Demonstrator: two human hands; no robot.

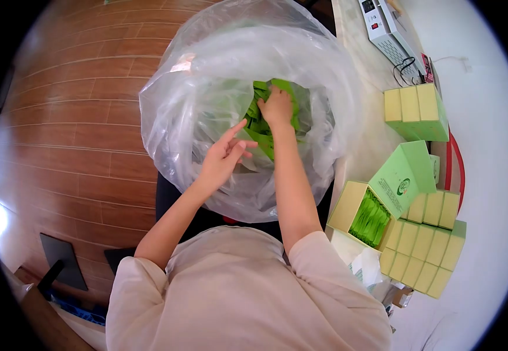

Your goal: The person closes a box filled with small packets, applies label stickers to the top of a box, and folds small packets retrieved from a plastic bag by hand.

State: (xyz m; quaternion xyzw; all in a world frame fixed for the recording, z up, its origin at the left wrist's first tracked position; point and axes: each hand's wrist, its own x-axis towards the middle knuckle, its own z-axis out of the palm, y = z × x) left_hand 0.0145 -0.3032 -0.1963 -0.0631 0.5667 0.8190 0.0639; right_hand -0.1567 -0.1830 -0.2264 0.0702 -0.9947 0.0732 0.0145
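A large clear plastic bag (178, 117) stands with its mouth wide in front of me. Several small green packets (258, 117) lie in a loose pile inside it. My right hand (277, 107) reaches down into the bag, its fingers bent around some of the packets; the fingertips are partly hidden. Nearer to me, my left hand (223, 155) hovers over the bag's opening with the index finger stretched out and the other fingers loosely bent. Nothing shows in it.
To the right, a table (356, 99) carries a lidded box (347, 213) filled with upright green packets. Behind it are stacked yellow-green boxes (423, 251), and more boxes (414, 105) stand farther back. A white device (391, 38) sits at the far end. Wooden flooring (90, 128) extends left.
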